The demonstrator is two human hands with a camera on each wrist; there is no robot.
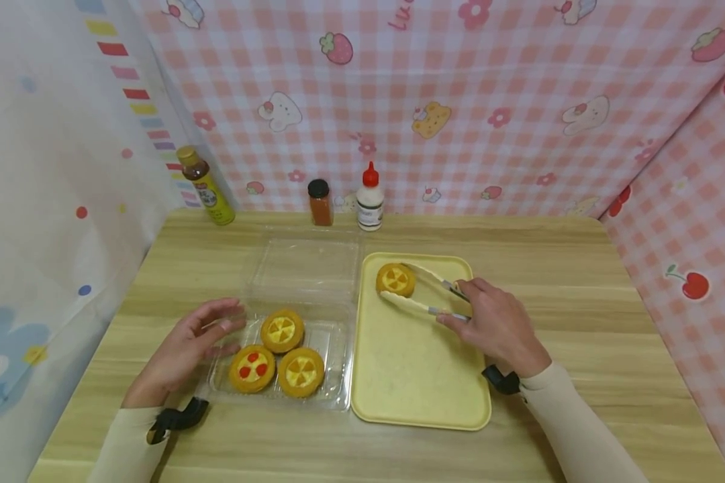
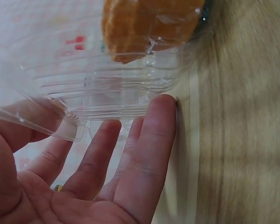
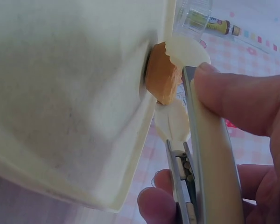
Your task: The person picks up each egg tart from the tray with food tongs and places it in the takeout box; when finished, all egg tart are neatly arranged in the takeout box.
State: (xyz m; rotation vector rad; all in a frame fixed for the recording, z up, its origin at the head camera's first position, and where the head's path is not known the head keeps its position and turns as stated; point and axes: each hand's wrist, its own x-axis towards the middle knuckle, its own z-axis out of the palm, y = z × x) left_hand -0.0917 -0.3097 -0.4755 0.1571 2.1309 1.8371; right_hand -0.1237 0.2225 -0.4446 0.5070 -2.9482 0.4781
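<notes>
My right hand (image 1: 498, 325) grips a pair of tongs (image 3: 214, 154) with metal handles and cream-coloured tips. The tips straddle an egg tart (image 1: 395, 280) with a wedge pattern on top, at the back left of a pale yellow tray (image 1: 417, 376). In the right wrist view the tart (image 3: 162, 74) rests on the tray's surface. My left hand (image 1: 190, 342) is at the left edge of a clear plastic box (image 1: 337, 376), its fingers (image 2: 147, 154) fairly straight against the box's side. Inside are a tart with red dots (image 1: 252, 369) and two wedge-patterned tarts (image 1: 301, 372).
The box's clear lid (image 1: 308, 265) lies folded back behind it. Along the table's back edge stand a yellow-capped bottle (image 1: 208, 188), a black-capped spice jar (image 1: 320, 203) and a white squeeze bottle (image 1: 370, 201) with a red tip. Checked cloth (image 1: 477, 154) hangs behind.
</notes>
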